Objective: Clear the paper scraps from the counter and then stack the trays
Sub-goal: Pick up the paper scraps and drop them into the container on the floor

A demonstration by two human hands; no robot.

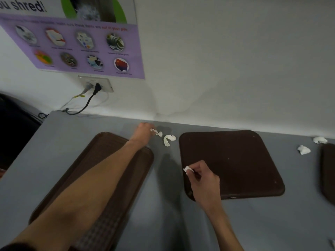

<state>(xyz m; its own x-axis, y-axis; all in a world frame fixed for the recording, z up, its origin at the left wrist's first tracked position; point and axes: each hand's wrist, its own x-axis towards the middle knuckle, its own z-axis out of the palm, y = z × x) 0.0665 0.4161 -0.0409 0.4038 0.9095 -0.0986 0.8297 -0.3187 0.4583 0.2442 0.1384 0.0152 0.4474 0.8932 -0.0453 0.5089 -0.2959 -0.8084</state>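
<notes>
Nearest the lens, left forearm point(94, 178) crossing the left tray point(134, 178) to reach the strip of counter point(166, 214) along the wall point(217, 69).

Right hand point(204, 180): thumb and forefinger pinched shut on a small scrap point(188, 169), held just above the near left edge of the middle tray point(235, 163), probably so that the litter is gathered in one hand.

Left hand point(143, 132): fingers curled against one end of a twisted scrap point(156, 132) lying on the counter. It cannot be told whether the pinch has closed.

Just beside it lies a loose scrap point(169, 140), between the two trays.

A fourth scrap point(303, 149) and a fifth scrap point(320, 140) lie well to the right, near a third tray point(328, 171) cut off by the frame.

Count: three trays, all apart and flat, none yet stacked; five scraps. A white sliver point(333, 244) at the lower right corner may be a sixth.
</notes>
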